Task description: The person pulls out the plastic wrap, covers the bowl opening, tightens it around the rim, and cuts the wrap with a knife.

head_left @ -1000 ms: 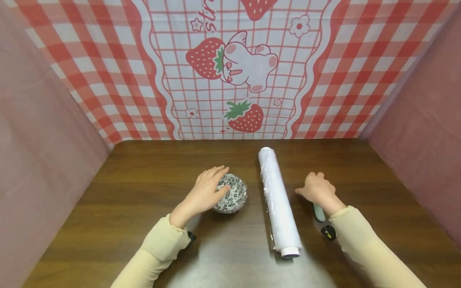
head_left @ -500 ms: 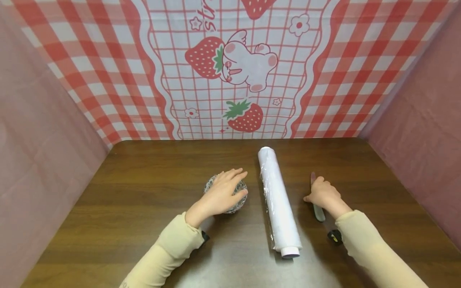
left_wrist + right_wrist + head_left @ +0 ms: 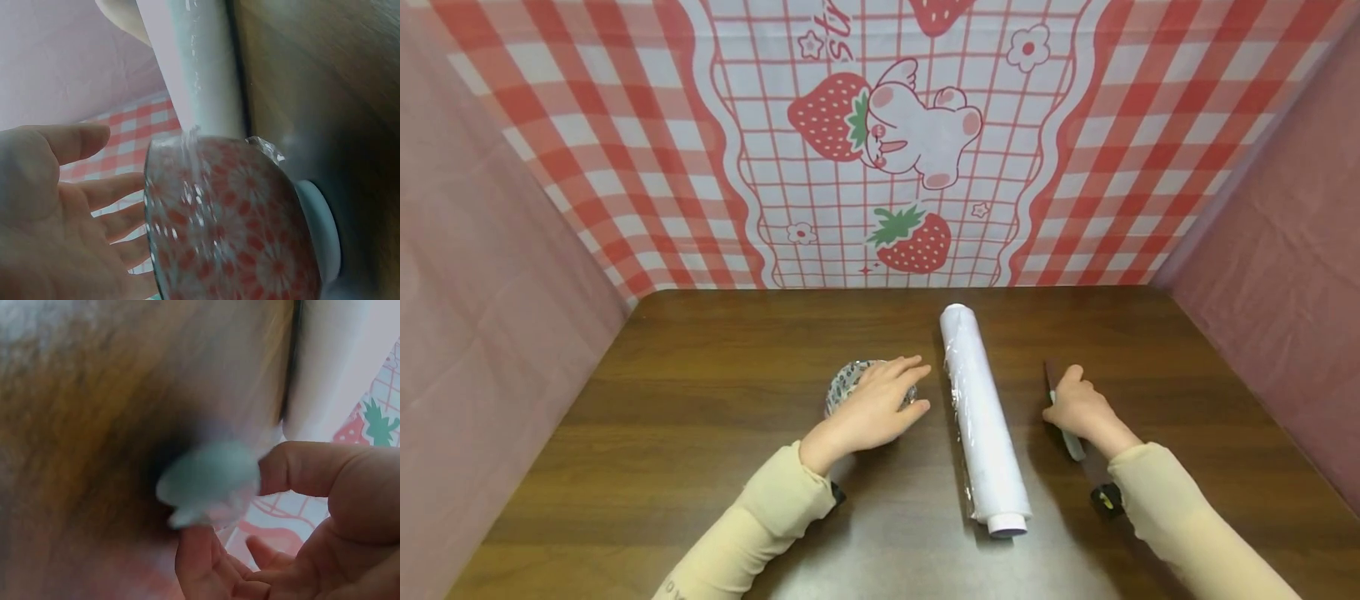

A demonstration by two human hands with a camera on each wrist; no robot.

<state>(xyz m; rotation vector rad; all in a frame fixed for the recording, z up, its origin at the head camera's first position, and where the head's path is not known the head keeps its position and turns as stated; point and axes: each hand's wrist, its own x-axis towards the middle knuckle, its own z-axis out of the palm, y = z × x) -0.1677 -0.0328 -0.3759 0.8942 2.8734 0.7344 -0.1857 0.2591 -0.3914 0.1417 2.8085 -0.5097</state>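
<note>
In the head view my left hand (image 3: 874, 406) is held over a small bowl (image 3: 842, 385) with straight, spread fingers, hiding much of its patterned inside. The left wrist view shows the bowl's red flowered outside (image 3: 250, 212) with shiny clear film on it, the palm facing the rim. Right of the plastic wrap roll, my right hand (image 3: 1084, 410) pinches a knife (image 3: 1074, 447) with a pale green handle between thumb and fingers. Its thin dark blade (image 3: 1049, 372) points away toward the back. The right wrist view shows the handle end (image 3: 212, 478), blurred, between thumb and finger.
A long white roll of plastic wrap (image 3: 985, 425) lies lengthwise between the two hands, its loose film edge on the left side. The wooden table (image 3: 715, 358) ends at a strawberry-printed checked cloth (image 3: 917, 242) behind, with pink cloth on both sides.
My left hand has moved right, over the bowl. My right hand has shifted a little right and now pinches the knife, which has turned slightly.
</note>
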